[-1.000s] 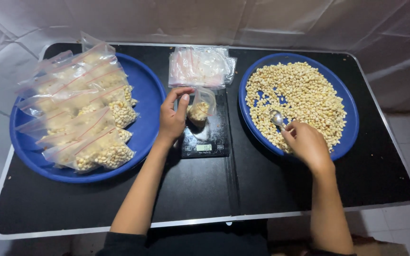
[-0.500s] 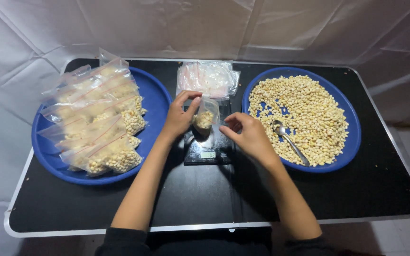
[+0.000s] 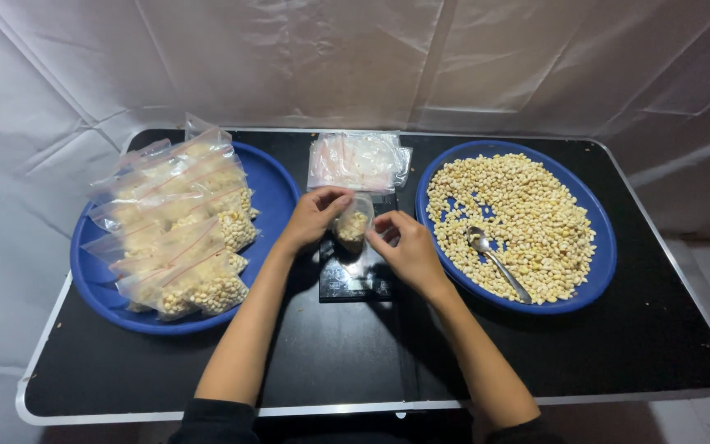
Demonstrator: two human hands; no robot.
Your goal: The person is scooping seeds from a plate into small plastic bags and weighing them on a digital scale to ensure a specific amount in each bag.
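A small clear plastic bag, part filled with pale beans, stands on a black kitchen scale at the table's middle. My left hand pinches the bag's top edge on its left side. My right hand grips the bag's right side with thumb and fingers. A metal spoon lies loose on the heap of beans in the right blue tray.
The left blue tray holds several filled, sealed bags of beans. A stack of empty clear bags lies behind the scale. The black folding table is backed by white cloth.
My right hand let go of the spoon in the bean tray and came left to the bag on the scale. My left hand stayed on the bag.
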